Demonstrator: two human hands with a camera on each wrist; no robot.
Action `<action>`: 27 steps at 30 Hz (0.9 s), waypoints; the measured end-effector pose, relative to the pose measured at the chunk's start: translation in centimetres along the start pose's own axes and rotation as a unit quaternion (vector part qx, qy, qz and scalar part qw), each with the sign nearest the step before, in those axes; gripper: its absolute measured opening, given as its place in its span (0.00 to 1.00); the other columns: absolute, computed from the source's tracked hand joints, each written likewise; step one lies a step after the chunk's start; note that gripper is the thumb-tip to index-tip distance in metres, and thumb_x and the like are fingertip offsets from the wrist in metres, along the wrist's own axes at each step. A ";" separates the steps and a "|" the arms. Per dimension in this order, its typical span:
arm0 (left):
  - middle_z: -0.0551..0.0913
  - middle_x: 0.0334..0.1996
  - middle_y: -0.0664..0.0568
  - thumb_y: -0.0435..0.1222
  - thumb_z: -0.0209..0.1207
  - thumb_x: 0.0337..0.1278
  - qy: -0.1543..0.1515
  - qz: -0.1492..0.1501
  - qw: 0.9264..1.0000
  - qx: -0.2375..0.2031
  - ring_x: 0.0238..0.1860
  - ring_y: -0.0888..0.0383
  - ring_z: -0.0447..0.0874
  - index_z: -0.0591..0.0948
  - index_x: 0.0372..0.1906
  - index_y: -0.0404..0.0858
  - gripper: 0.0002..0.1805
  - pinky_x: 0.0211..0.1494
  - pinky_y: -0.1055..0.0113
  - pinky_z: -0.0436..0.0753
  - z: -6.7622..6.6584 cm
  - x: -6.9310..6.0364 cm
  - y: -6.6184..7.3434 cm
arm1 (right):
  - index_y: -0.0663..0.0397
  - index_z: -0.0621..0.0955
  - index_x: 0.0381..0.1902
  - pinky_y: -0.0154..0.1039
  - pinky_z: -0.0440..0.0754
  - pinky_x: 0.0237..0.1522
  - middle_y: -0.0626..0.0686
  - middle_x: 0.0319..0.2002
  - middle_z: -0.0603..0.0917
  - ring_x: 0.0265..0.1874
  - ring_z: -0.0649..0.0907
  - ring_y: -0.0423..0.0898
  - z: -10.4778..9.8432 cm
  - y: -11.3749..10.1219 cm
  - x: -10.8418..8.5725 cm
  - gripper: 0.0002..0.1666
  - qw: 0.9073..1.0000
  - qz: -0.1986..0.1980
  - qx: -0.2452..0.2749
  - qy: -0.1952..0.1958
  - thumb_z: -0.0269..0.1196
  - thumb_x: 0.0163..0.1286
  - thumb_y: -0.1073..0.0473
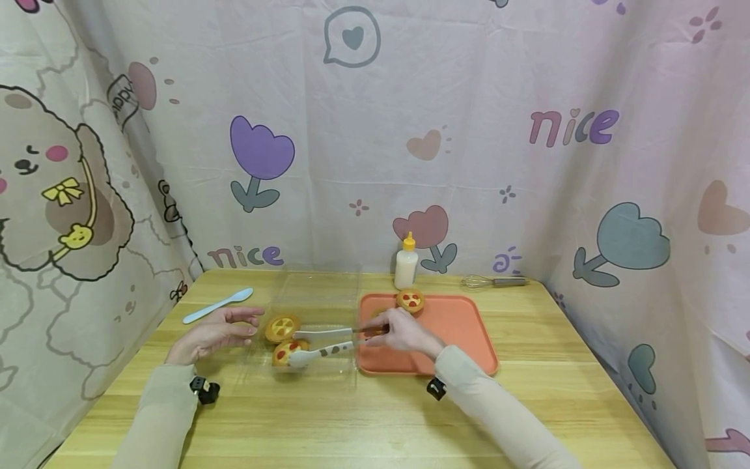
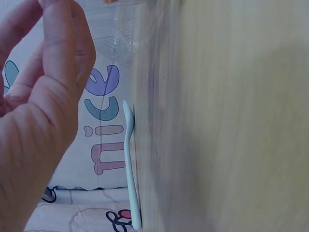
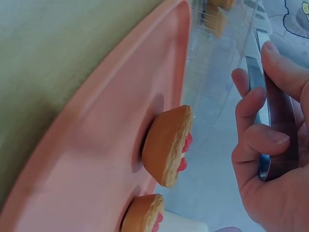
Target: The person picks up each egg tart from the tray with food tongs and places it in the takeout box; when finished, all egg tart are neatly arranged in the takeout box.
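Observation:
My right hand (image 1: 403, 332) grips a pair of tongs (image 1: 329, 352) by its dark handles. The pale tips reach into a clear plastic box (image 1: 328, 306), spread apart at a tart with red pieces (image 1: 283, 355); whether they pinch it I cannot tell. Behind it in the box lies a tart with yellow pieces (image 1: 282, 327). My left hand (image 1: 215, 333) hovers by the box's left side, fingers loosely bent and holding nothing. Two red-topped tarts, a nearer one (image 3: 166, 145) and a farther one (image 3: 140, 215), sit on the coral tray (image 1: 451, 332).
A light blue spoon (image 1: 218, 305) lies at the table's left. Behind the tray stands a white squeeze bottle (image 1: 406, 268) with a yellow nozzle. A whisk (image 1: 495, 282) lies along the back right edge, before the printed curtain (image 1: 363, 163).

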State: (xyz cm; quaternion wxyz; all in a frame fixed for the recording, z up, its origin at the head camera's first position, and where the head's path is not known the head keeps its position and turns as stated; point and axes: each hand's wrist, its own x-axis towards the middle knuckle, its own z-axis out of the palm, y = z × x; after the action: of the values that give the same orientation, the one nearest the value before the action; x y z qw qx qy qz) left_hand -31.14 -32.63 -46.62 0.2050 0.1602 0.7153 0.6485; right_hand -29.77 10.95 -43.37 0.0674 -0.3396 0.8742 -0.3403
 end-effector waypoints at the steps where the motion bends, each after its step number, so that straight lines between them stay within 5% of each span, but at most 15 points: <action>1: 0.72 0.55 0.38 0.28 0.56 0.66 0.002 -0.001 1.000 0.000 0.44 0.57 0.83 0.58 0.72 0.24 0.33 0.49 0.61 0.87 0.0 0.0 0.0 | 0.50 0.87 0.50 0.30 0.80 0.30 0.46 0.38 0.89 0.30 0.83 0.37 0.1 0.0 0.0 0.18 1.000 0.000 -0.001 0.001 0.71 0.61 0.55; 19: 0.73 0.54 0.39 0.27 0.56 0.66 -0.006 0.002 1.000 -0.008 0.43 0.58 0.83 0.58 0.72 0.24 0.33 0.48 0.62 0.87 0.1 -0.1 0.2 | 0.49 0.87 0.51 0.27 0.71 0.26 0.43 0.29 0.83 0.23 0.73 0.36 0.7 -0.3 0.1 0.22 0.999 0.012 -0.028 0.009 0.72 0.59 0.50; 27: 0.74 0.53 0.41 0.28 0.56 0.66 -0.008 0.000 1.000 -0.003 0.44 0.57 0.83 0.58 0.72 0.24 0.33 0.49 0.62 0.87 0.1 -0.1 0.1 | 0.45 0.85 0.55 0.28 0.71 0.25 0.48 0.38 0.87 0.23 0.73 0.37 -0.1 0.2 -0.2 0.24 1.000 0.002 0.009 -0.010 0.72 0.61 0.50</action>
State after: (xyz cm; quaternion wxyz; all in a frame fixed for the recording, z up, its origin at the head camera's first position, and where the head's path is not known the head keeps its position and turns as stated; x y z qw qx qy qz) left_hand -31.06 -32.58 -46.48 0.2115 0.1645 0.7119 0.6492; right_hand -29.77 11.21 -43.45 0.0803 -0.3407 0.8712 -0.3444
